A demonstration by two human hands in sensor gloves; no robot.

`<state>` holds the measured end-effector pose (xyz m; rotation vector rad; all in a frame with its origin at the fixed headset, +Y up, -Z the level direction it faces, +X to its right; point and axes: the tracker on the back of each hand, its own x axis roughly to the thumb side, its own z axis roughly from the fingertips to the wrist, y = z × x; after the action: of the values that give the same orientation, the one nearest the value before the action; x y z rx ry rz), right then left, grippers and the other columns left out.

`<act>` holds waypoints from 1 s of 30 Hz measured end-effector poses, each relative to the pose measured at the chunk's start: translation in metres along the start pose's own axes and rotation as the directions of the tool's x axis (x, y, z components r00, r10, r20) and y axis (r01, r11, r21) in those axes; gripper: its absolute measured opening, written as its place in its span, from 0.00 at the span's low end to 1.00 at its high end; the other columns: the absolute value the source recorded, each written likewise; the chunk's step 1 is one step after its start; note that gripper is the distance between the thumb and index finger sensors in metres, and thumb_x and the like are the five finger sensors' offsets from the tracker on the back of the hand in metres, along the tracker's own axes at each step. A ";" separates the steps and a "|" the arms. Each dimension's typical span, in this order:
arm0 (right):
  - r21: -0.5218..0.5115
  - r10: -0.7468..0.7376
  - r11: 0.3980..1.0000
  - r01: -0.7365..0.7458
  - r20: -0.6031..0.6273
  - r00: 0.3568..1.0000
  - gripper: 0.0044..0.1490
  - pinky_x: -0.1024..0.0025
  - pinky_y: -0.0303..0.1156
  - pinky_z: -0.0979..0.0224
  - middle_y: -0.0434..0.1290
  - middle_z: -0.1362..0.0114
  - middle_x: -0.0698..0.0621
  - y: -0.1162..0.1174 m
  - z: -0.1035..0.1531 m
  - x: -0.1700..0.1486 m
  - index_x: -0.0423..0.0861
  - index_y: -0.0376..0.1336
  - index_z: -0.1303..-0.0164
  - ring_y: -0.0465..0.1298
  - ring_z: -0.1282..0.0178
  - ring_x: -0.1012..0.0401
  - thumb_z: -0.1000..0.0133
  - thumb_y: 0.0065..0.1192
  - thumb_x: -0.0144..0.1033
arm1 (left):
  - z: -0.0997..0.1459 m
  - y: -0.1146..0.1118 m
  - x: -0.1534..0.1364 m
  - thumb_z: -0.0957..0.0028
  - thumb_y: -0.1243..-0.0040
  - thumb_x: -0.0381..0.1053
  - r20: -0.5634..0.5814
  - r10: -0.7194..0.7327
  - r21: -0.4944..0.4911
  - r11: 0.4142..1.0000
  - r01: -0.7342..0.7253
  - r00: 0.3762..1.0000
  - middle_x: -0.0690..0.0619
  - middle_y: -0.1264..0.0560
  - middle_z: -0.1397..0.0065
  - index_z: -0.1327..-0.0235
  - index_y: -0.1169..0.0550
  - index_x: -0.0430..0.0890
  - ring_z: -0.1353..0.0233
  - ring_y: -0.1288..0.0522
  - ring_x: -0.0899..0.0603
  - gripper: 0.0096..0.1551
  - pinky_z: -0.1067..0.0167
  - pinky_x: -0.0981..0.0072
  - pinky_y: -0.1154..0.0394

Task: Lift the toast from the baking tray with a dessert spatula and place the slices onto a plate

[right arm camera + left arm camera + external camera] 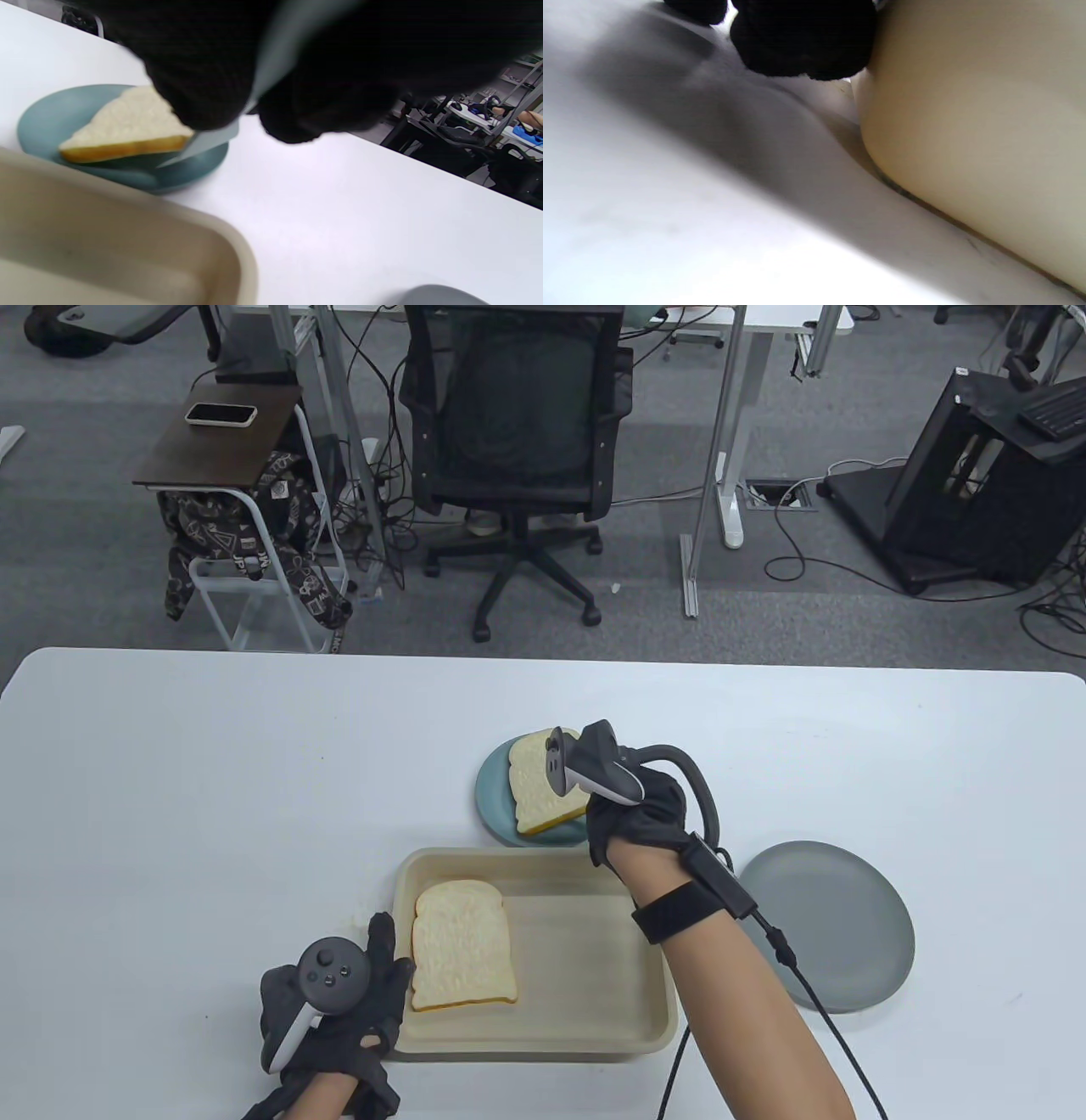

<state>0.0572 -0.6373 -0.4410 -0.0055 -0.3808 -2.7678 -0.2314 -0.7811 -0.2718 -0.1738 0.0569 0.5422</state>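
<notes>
A beige baking tray point(594, 1027) sits near the table's front edge, with one toast slice point(462, 946) lying in its left half. Behind the tray, a second toast slice point(539, 785) lies on a teal plate point(492, 802). My right hand point(624, 823) hovers at this plate's right side and grips the grey-blue dessert spatula point(208, 142). The spatula's blade is under the edge of that toast slice point(127, 127), over the teal plate point(46, 114). My left hand point(373, 984) rests against the tray's left front corner; its fingertips point(801, 42) lie beside the tray wall point(967, 127).
A grey plate point(836, 925) holding nothing stands right of the tray, next to my right forearm. A cable runs from the right wrist toward the table's front edge. Beyond the table's far edge are an office chair point(517, 432) and a small side table point(221, 441).
</notes>
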 end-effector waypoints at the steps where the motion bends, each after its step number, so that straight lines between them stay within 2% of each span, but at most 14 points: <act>1: 0.000 0.014 1.000 -0.014 -0.008 1.000 0.33 0.58 0.85 0.70 0.82 0.46 0.37 0.000 0.003 -0.005 0.40 0.72 0.39 0.84 0.63 0.48 0.55 0.76 0.33 | 0.000 0.000 0.000 0.37 0.47 0.57 0.000 0.000 0.000 1.000 0.000 1.000 0.55 0.21 0.47 0.20 0.43 0.44 0.55 0.20 0.47 0.38 0.25 0.31 0.41; 8: 0.022 -0.008 1.000 0.009 -0.034 0.999 0.33 0.58 0.85 0.70 0.82 0.46 0.36 0.001 0.023 -0.031 0.39 0.71 0.38 0.84 0.63 0.48 0.55 0.75 0.33 | 0.000 0.000 0.000 0.37 0.47 0.57 0.000 0.001 0.000 1.000 -0.001 1.000 0.55 0.21 0.47 0.20 0.43 0.44 0.55 0.20 0.47 0.38 0.25 0.31 0.42; 13: -0.040 0.049 0.998 -0.050 -0.034 0.998 0.33 0.58 0.85 0.70 0.82 0.46 0.36 -0.011 0.059 -0.044 0.39 0.71 0.38 0.84 0.64 0.48 0.55 0.75 0.33 | 0.000 0.000 0.000 0.37 0.47 0.57 0.000 0.001 -0.002 1.000 -0.001 1.000 0.55 0.21 0.47 0.20 0.44 0.44 0.55 0.20 0.47 0.38 0.25 0.31 0.42; 15: -0.096 0.043 0.995 -0.041 0.022 0.999 0.33 0.58 0.85 0.70 0.82 0.46 0.36 -0.014 0.076 -0.043 0.40 0.71 0.38 0.84 0.63 0.48 0.55 0.75 0.34 | 0.000 0.000 0.000 0.37 0.48 0.57 -0.001 0.001 -0.002 1.000 -0.001 1.000 0.55 0.21 0.47 0.19 0.44 0.44 0.55 0.20 0.47 0.38 0.25 0.31 0.42; 17: -0.136 0.014 0.991 0.006 0.145 0.989 0.33 0.58 0.85 0.69 0.82 0.46 0.37 -0.015 0.101 -0.038 0.41 0.72 0.39 0.84 0.63 0.48 0.55 0.75 0.34 | 0.000 0.000 0.000 0.37 0.48 0.57 -0.001 0.002 -0.003 1.000 -0.002 1.000 0.55 0.21 0.46 0.19 0.44 0.44 0.55 0.20 0.47 0.38 0.25 0.31 0.42; 18: -0.137 0.007 0.990 0.025 0.228 0.974 0.32 0.58 0.85 0.69 0.82 0.46 0.38 -0.013 0.112 -0.035 0.41 0.72 0.39 0.84 0.63 0.48 0.55 0.76 0.34 | 0.000 0.000 0.000 0.37 0.48 0.57 0.000 0.003 -0.003 1.000 -0.003 1.000 0.55 0.21 0.46 0.19 0.44 0.44 0.55 0.20 0.47 0.38 0.25 0.31 0.42; 22: -0.111 0.011 0.993 0.039 0.416 0.909 0.32 0.59 0.86 0.67 0.82 0.45 0.40 0.006 0.139 -0.020 0.43 0.72 0.39 0.84 0.62 0.49 0.56 0.76 0.35 | 0.000 -0.001 0.000 0.37 0.49 0.57 0.000 0.003 -0.004 1.000 -0.003 1.000 0.55 0.21 0.46 0.19 0.44 0.44 0.55 0.20 0.47 0.38 0.25 0.31 0.42; 25: -0.109 0.043 0.994 0.012 0.489 0.871 0.32 0.59 0.86 0.66 0.82 0.45 0.41 0.024 0.146 -0.011 0.44 0.72 0.39 0.85 0.61 0.50 0.56 0.76 0.35 | 0.000 -0.001 0.000 0.37 0.49 0.57 0.000 0.004 -0.005 1.000 -0.004 1.000 0.55 0.21 0.46 0.19 0.44 0.44 0.55 0.20 0.47 0.38 0.25 0.31 0.42; 30: -0.103 0.010 0.993 0.049 0.504 0.864 0.32 0.59 0.86 0.66 0.82 0.45 0.41 0.052 0.139 -0.011 0.45 0.72 0.39 0.85 0.61 0.50 0.56 0.75 0.35 | 0.000 -0.001 0.000 0.37 0.50 0.57 0.000 0.005 -0.007 1.000 -0.005 1.000 0.55 0.21 0.46 0.19 0.44 0.44 0.55 0.20 0.47 0.37 0.25 0.31 0.43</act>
<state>0.0795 -0.6443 -0.2937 -0.7723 -0.3494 -2.7708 -0.2311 -0.7820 -0.2715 -0.1802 0.0556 0.5475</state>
